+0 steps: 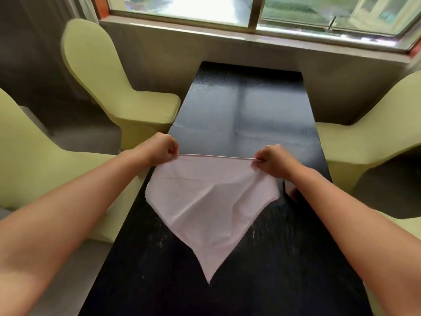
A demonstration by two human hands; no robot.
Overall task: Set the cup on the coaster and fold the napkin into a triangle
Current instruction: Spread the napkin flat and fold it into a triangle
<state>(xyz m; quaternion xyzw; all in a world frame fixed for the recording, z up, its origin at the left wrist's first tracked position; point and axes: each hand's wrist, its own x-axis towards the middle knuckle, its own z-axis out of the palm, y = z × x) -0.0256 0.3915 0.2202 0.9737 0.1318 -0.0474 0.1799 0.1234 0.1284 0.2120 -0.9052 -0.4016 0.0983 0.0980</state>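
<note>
Far left: two pale green covered chairs (98, 83), one behind the other, beside the long black bench (246, 106). Left forearm reaching in from the lower left corner. Left hand (159, 148) curled into a loose fist above the bench's left edge, fingers (172, 149) pinched shut on one corner of the napkin (211, 201). Between the two hands: the napkin's upper edge pulled taut into a straight line, lifted off the surface. Below that edge: pale pink cloth hanging in soft creases, widest just under the hands, narrowing to a single point that lies on the dark benchtop near the viewer. Shape roughly a triangle, tip toward the person. Right hand (271, 161) level with the left, fingers (258, 161) clamped on the opposite corner. Right forearm stretching in from the lower right. Farther right: another pale green chair (369, 133) against the bench's right side. Beyond everything, along the top: a grey sill and a window (250, 10) with bright daylight.
</note>
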